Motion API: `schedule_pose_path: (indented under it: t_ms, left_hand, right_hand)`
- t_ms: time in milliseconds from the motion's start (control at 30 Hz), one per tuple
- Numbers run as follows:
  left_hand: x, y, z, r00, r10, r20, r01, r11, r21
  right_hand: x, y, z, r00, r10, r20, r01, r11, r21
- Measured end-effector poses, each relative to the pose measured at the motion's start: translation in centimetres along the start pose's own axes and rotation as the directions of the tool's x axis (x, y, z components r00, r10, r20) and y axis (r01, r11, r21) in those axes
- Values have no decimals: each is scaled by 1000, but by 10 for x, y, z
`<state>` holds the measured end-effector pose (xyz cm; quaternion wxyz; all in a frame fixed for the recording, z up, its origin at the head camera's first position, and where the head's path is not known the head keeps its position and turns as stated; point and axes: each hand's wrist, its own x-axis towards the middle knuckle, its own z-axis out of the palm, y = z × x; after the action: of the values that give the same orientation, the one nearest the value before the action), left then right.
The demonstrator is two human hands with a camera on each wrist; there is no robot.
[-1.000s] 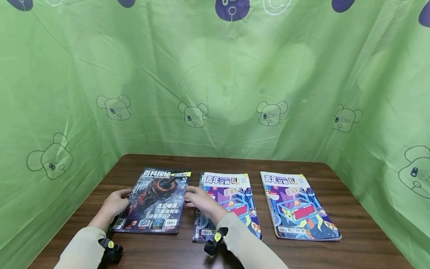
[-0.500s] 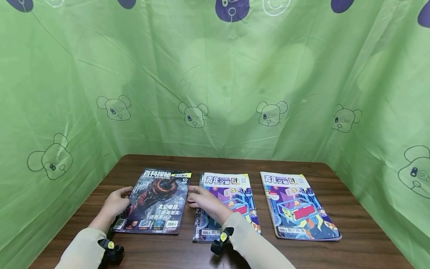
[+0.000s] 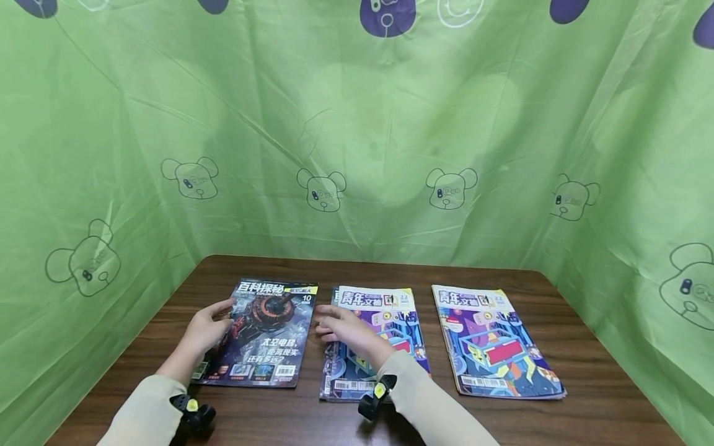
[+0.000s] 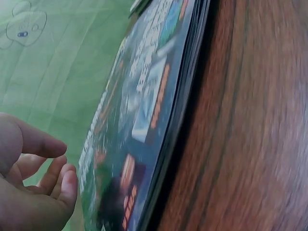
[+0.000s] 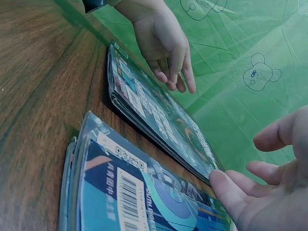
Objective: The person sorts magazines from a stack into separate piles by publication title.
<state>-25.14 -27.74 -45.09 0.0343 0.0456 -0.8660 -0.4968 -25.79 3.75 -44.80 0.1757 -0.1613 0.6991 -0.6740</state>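
Note:
A stack of magazines with a dark cover (image 3: 273, 344) lies on the left of the table. My left hand (image 3: 205, 334) is over its left edge, fingers loosely bent and holding nothing; in the left wrist view, the hand (image 4: 38, 192) hovers above the cover. My right hand (image 3: 354, 334) is off the stack's right edge, over the upper left of a second pile of purple-and-white magazines (image 3: 385, 300). Its fingers are relaxed and spread, as the right wrist view shows of this hand (image 5: 264, 192). Another cover sticks out from under that pile's left side.
A third stack of magazines (image 3: 502, 353), with the same purple cover, lies on the right of the brown wooden table (image 3: 591, 384). A green curtain (image 3: 379, 124) with bear drawings surrounds the table's back and sides.
My right hand has moved right, away from the dark stack's right edge. My left hand has come up off the left edge and shifted slightly right. The magazines have stayed in place.

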Motion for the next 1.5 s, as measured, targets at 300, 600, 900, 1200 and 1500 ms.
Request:
schedule_pose_path:
  t_ms: [300,600,900,1200,1500]
  left_hand:
    - [-2,10,11,998,21,62,-18,998,-54]
    - [-4,15,26,990,75,117,-61,991,-122]
    - [-5,25,45,986,72,147,-53,990,-134]
    - [-7,34,65,972,93,217,-45,976,-215]
    - [-8,43,84,953,136,270,-63,963,-261]
  right_hand:
    - [-5,2,-11,1000,0,-4,0,1000,-27]
    - [-10,3,-25,1000,17,3,-16,999,-43]
    - [-22,1,-44,997,66,-30,-70,981,-182]
    - [-30,3,-65,996,77,-39,-83,980,-179]
    - [-41,5,-92,995,75,-61,-85,982,-171]
